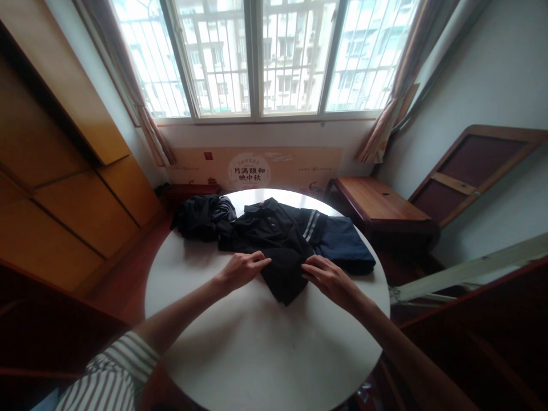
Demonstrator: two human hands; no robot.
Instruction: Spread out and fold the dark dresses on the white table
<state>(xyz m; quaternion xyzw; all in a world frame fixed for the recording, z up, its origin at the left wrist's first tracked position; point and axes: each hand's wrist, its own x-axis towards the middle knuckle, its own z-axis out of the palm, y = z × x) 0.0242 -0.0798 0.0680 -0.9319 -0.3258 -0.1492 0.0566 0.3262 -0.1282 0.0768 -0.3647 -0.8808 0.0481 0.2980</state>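
Note:
A black collared shirt lies across the round white table, its collar toward the window and its lower part hanging folded toward me. My left hand pinches the left edge of that lower part. On the opposite edge, my right hand is closed on the cloth, thumb and fingers together. White stripes show on the sleeve at the shirt's right. A folded navy garment lies beside it, partly under that sleeve. To the left sits a crumpled heap of dark clothes.
Beyond the table are a barred window and a printed banner below it. A low wooden side table stands at the right, with a wooden panel leaning by the wall. Wooden cabinets line the left.

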